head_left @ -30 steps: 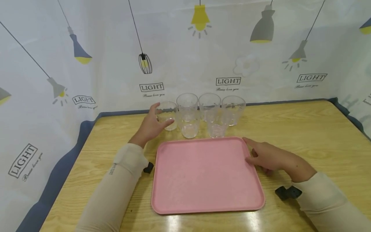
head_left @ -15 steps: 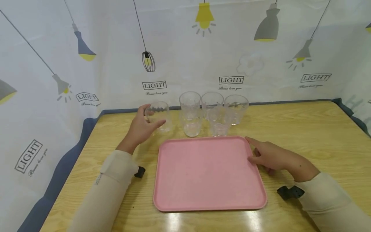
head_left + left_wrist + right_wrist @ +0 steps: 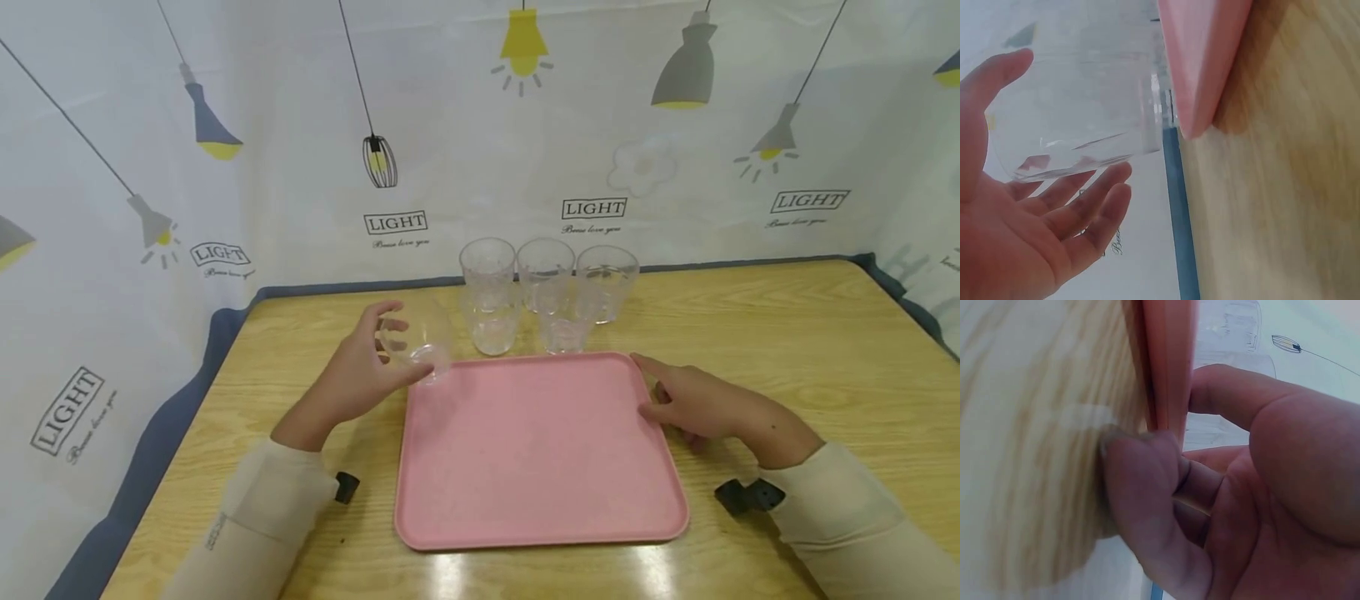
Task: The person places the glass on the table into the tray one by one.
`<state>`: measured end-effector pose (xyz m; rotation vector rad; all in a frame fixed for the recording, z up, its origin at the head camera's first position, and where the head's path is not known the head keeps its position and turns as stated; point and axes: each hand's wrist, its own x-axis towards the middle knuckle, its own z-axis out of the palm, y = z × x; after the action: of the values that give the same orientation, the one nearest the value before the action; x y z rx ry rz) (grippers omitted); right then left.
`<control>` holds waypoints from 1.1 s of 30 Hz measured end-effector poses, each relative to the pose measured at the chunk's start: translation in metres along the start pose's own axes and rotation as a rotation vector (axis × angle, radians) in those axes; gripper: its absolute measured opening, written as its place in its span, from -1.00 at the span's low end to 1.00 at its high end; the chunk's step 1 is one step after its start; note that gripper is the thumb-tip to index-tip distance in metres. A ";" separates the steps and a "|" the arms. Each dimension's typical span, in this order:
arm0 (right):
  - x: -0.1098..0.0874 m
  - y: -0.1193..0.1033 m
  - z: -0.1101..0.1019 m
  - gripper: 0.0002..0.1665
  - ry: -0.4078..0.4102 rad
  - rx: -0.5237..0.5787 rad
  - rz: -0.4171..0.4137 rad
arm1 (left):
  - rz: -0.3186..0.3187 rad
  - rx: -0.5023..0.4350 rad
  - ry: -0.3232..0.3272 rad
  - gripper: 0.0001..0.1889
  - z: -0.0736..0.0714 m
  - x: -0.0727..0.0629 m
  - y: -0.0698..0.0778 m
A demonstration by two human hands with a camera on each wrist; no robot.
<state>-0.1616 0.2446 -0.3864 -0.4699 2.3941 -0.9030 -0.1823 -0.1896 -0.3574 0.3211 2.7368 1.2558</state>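
Note:
My left hand [image 3: 358, 367] grips a clear tumbler [image 3: 429, 333], thumb on the near side and fingers round the far side. The tumbler overlaps the back left corner of a pink tray [image 3: 540, 458] in the head view. In the left wrist view the tumbler [image 3: 1085, 106] appears close by the tray's edge [image 3: 1200, 81]. My right hand [image 3: 701, 406] holds the tray's right rim near its back corner, the thumb on the rim and the index finger at the corner. Its other fingers curl low beside the edge in the right wrist view.
Behind the tray, several more clear tumblers stand close together, including a front left one [image 3: 492, 329], a front right one [image 3: 565, 329] and a back right one [image 3: 607, 275]. The wooden table [image 3: 787, 333] ends at a curtain [image 3: 495, 158] printed with lamps.
My left hand has taken the tumbler away leftward from the other tumblers, then brought it nearer, to the tray's back left corner. My right hand stays at the tray's rim.

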 end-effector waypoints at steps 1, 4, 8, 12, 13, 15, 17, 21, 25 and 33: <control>0.000 0.000 0.000 -0.08 0.000 0.001 0.000 | 0.008 -0.001 -0.015 0.04 0.002 -0.002 0.001; 0.001 0.001 0.001 -0.08 0.001 0.010 0.003 | 0.022 -0.008 -0.056 0.02 0.007 -0.006 0.005; 0.001 0.002 0.002 -0.09 0.004 0.018 0.009 | 0.017 -0.023 -0.093 0.01 0.010 -0.011 0.007; 0.002 0.004 0.003 -0.09 0.000 0.019 0.010 | 0.014 -0.039 -0.110 0.02 0.012 -0.013 0.007; 0.002 0.004 0.003 -0.09 0.000 0.021 0.009 | 0.018 -0.044 -0.113 0.02 0.012 -0.013 0.007; 0.002 0.004 0.003 -0.10 0.002 0.019 0.003 | 0.026 -0.054 -0.118 0.02 0.014 -0.012 0.007; 0.001 0.004 0.002 -0.10 0.004 0.018 0.002 | 0.034 -0.067 -0.123 0.02 0.015 -0.012 0.007; 0.001 0.003 0.000 -0.10 0.000 0.024 0.010 | 0.046 -0.070 -0.134 0.03 0.018 -0.010 0.007; 0.001 0.003 0.001 -0.10 -0.002 0.030 0.014 | 0.048 -0.030 -0.138 0.03 0.021 -0.010 0.006; 0.000 0.004 0.002 -0.11 0.005 0.023 0.012 | 0.052 -0.008 -0.154 0.04 0.024 -0.011 0.006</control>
<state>-0.1614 0.2463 -0.3902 -0.4442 2.3859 -0.9257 -0.1663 -0.1707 -0.3678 0.4702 2.6087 1.2006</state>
